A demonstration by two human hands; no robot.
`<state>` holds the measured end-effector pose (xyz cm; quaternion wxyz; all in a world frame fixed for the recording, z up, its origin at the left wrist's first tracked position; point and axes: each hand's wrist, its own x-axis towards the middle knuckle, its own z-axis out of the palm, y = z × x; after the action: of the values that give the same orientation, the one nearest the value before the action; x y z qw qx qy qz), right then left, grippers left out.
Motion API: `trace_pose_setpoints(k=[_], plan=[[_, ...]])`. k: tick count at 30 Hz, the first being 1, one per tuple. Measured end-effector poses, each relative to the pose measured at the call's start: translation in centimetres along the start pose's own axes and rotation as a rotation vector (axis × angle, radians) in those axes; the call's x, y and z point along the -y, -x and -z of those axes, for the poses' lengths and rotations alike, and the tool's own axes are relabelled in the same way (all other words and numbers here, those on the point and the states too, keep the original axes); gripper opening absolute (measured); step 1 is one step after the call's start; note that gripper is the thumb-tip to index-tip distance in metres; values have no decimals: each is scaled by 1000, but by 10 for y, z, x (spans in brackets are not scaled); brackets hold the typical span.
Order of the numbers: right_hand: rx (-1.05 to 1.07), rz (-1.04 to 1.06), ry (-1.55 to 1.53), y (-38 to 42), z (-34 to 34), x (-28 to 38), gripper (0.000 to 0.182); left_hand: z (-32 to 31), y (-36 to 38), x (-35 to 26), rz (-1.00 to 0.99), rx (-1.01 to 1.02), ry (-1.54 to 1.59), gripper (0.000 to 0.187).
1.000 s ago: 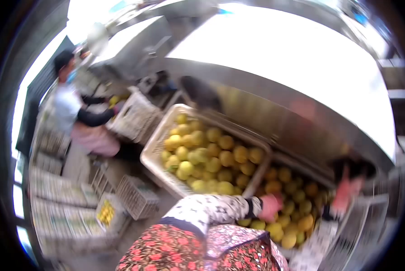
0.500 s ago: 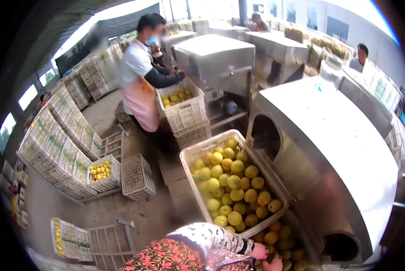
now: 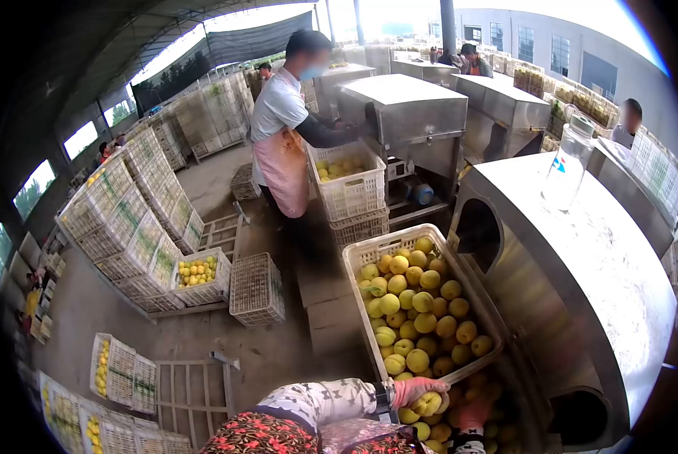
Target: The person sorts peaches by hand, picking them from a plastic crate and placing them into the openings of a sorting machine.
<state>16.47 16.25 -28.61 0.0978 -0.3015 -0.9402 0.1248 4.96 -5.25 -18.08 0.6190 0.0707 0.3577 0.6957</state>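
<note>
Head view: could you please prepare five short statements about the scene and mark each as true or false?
1. The left hand touches a fruit. True.
2. The jug lies on the floor. False: the jug stands on the metal machine.
3. The right hand wears a pink glove. True.
4. The crate just beyond the left hand is empty. False: that crate holds many fruits.
5. The apron is black. False: the apron is pink.

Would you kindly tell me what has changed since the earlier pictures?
The right hand has come away from the lower opening of the machine to the nearer fruit, beside the left hand. The left hand now holds a yellow fruit; whether it held one earlier is unclear. The filled crate stays beside the machine.
</note>
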Motion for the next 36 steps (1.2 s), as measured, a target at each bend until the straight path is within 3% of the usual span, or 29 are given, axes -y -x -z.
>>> trace_pose_setpoints(k=[2,5,6,7,9,11,12,13,14,18,21,22,26,27,29,31,32,33,34,36], plan=[[43,10,-303,-3,24,4,84,-19,8,-1,107,-183,54,45],[215,101,-805,22,87,28,84,-9,9,1,473,-108,205,50],[287,234,-1077,28,77,24,79,23,-8,28,442,-24,234,51],[472,-45,-1307,35,129,64,74,24,-5,27,412,61,264,55],[330,-297,-1309,30,84,26,71,24,3,26,292,-15,156,58],[159,193,-458,42,13,-12,71,30,11,21,299,174,278,61],[412,370,-65,45,25,4,85,23,19,12,209,211,301,63],[376,409,127,57,79,61,96,12,31,-2,122,245,326,66],[333,401,117,65,70,56,96,4,42,-15,101,149,319,69],[286,273,29,55,66,71,95,22,44,-28,62,186,315,68],[521,237,116,24,34,85,100,26,37,-20,-13,162,338,67],[520,339,74,18,37,84,94,27,40,-20,-19,144,326,68],[169,-39,-749,22,72,58,80,23,45,-24,-86,123,402,73],[148,-119,-1000,23,92,65,85,25,46,-18,-75,116,432,77],[171,-266,-1087,28,136,95,90,16,48,-15,4,91,468,84],[188,171,-583,31,125,84,92,17,41,-8,42,113,477,88],[234,489,-234,30,140,96,85,29,35,4,51,138,467,89],[376,426,-401,34,149,105,81,39,30,16,63,160,455,90],[519,86,-768,29,156,107,82,48,24,27,58,177,464,90],[596,-36,-841,23,147,93,76,51,29,21,14,181,511,91]])
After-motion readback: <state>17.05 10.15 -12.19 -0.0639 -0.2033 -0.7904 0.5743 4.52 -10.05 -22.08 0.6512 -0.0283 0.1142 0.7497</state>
